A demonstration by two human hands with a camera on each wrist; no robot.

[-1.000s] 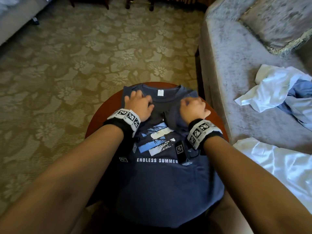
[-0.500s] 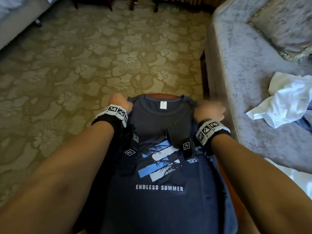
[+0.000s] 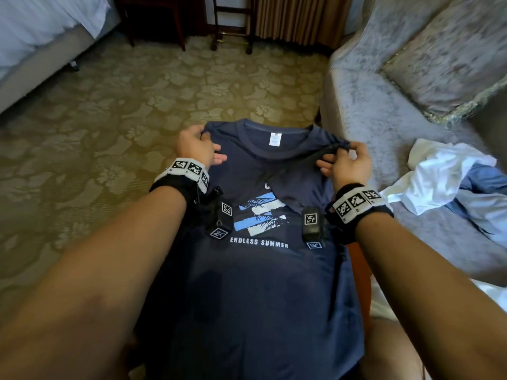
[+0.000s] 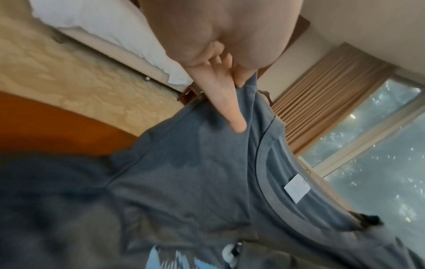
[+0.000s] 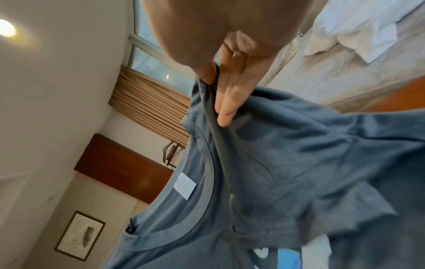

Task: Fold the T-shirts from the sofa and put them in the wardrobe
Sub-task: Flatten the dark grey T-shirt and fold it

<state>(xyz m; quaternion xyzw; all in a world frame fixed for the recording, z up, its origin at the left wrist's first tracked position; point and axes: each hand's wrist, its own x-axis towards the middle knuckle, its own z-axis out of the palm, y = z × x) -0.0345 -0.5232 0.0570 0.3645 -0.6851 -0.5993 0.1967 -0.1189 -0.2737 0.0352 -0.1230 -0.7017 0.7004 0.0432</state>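
Observation:
A navy T-shirt [image 3: 255,283] printed ENDLESS SUMMER hangs lifted in front of me, collar [image 3: 274,133] at the far end, both sleeves folded inward. My left hand [image 3: 196,146] pinches its left shoulder between thumb and fingers, seen close in the left wrist view on the grey-blue T-shirt [image 4: 195,172]. My right hand [image 3: 343,160] pinches the right shoulder, and the right wrist view shows the T-shirt [image 5: 287,163] gathered under the thumb. More T-shirts, white [image 3: 439,174] and light blue [image 3: 482,198], lie crumpled on the sofa [image 3: 384,113].
A round wooden table [image 4: 57,127] lies under the shirt. A cushion [image 3: 450,58] leans at the sofa's back. White fabric [image 3: 493,294] lies at the near right. A bed [image 3: 41,37] stands at far left, dark furniture legs [image 3: 230,37] ahead on the patterned carpet [image 3: 109,133].
Both hands slid from the shirt's chest out to its shoulders, took hold and raised the collar end off the table. The view tilted up.

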